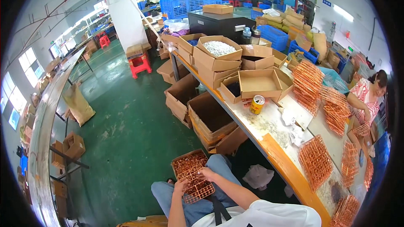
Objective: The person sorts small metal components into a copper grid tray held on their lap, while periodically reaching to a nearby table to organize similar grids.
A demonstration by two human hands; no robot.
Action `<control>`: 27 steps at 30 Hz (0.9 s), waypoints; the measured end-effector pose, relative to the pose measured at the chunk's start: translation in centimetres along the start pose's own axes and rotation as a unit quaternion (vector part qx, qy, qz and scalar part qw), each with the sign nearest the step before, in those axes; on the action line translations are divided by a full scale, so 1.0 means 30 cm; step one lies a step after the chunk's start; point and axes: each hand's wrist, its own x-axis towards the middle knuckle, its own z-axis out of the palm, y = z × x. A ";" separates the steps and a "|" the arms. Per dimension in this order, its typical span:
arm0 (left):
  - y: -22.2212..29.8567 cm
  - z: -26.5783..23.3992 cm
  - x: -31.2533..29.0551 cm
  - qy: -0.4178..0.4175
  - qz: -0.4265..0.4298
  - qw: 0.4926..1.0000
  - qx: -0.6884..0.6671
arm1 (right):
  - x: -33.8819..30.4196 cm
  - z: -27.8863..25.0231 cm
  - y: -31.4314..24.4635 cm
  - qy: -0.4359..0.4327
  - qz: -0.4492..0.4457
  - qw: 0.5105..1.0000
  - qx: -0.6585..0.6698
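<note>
Over my lap lies a copper-coloured wire grid rack [201, 191], tilted, with its far part reaching toward an open cardboard box. My left hand [181, 186] closes on its left edge. The fingers of my right hand [205, 174] are bent around the rack's upper right part. Just beyond, the cardboard box [174, 165] holds many small, shiny copper-coloured pieces. Whether a small piece is between my fingers is too small to tell.
To my right runs a long worktable [273, 143] with stacks of copper-coloured grids [315, 162], a yellow can [257, 104] and cardboard trays [260, 85]. Large open cartons [210, 117] stand under its edge. A co-worker [364, 101] handles grids across the table. A plastic bag [258, 176] lies on the floor.
</note>
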 end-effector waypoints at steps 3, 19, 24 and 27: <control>0.048 0.014 -0.041 0.001 -0.041 0.999 -0.020 | -0.019 0.013 -0.014 -0.014 0.004 0.999 0.032; 0.011 0.005 -0.002 0.059 -0.026 0.992 0.105 | 0.011 0.002 -0.007 -0.020 -0.005 0.998 0.058; 0.027 -0.013 0.009 -0.116 -0.056 0.974 -0.185 | 0.001 0.011 -0.025 -0.018 -0.003 0.997 0.074; 0.069 0.031 -0.049 -0.097 -0.062 0.945 -0.307 | -0.061 0.042 -0.050 0.040 0.007 0.997 0.071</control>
